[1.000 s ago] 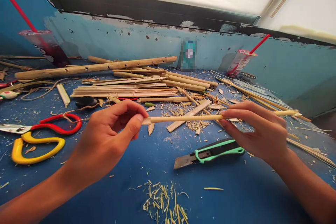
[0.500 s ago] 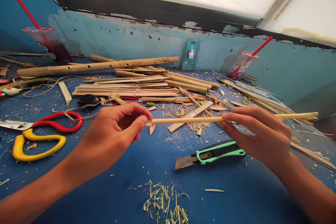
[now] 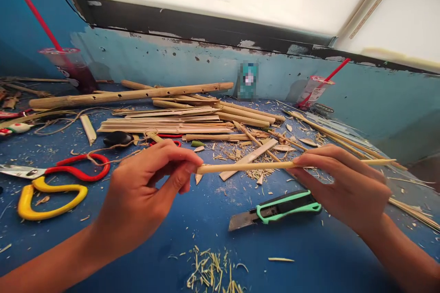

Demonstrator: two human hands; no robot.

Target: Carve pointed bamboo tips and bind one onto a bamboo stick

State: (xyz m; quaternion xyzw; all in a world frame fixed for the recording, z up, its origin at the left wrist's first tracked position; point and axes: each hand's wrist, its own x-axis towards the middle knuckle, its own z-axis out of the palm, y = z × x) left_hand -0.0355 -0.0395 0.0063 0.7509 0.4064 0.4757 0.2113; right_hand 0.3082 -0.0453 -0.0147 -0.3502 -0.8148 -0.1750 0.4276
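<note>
A thin pale bamboo stick [image 3: 245, 166] is held level above the table, spanning both hands. My left hand [image 3: 154, 187] pinches its left end between thumb and fingertips. Farther along, my right hand [image 3: 343, 183] grips it with thumb and fingers, and the tapered right end pokes out beyond the knuckles. Below the stick, nearer my right hand, lies a utility knife [image 3: 288, 207] with a green and black handle, its blade out and pointing left. Scissors [image 3: 62, 178] with one red and one yellow handle loop rest to the left of my left hand.
Split bamboo strips [image 3: 165, 124] and a long holed bamboo tube [image 3: 137, 93] lie at the back. Shavings [image 3: 213, 268] are scattered in front. Plastic cups with red straws stand at the left [image 3: 74, 71] and right [image 3: 314, 91]. A black stone-like object [image 3: 117, 139] sits near the scissors.
The stick has turned in my fingers, so its far right end looks narrower. Both hands keep hold of it. The whole view has shifted slightly, with the background sitting lower.
</note>
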